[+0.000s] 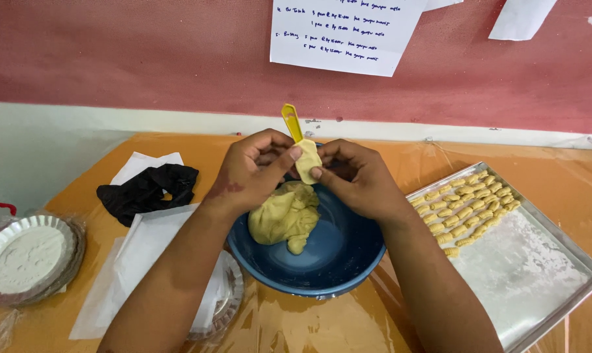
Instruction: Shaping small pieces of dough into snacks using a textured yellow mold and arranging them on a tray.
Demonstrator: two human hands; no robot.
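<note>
Head view: both hands, left hand (253, 171) and right hand (360, 176), pinch a dough strip (308, 161) on a yellow mould (291, 121) above the blue bowl (338, 255) of dough (284, 214); tray (538, 274) of shaped pieces (466, 204) right, black cloth (149, 189) left.

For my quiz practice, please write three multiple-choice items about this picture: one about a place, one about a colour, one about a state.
1. Where do the shaped pieces lie?
A. metal tray
B. blue bowl
C. paper plate

2. What colour is the bowl?
A. red
B. blue
C. white

3. How is the yellow mould held?
A. lying on the table
B. stuck in the dough lump
C. pinched by both hands

Answers: 1 A, they sit in rows on the tray. 2 B, its wall is blue. 3 C, left hand and right hand grip it above the dough.
</note>
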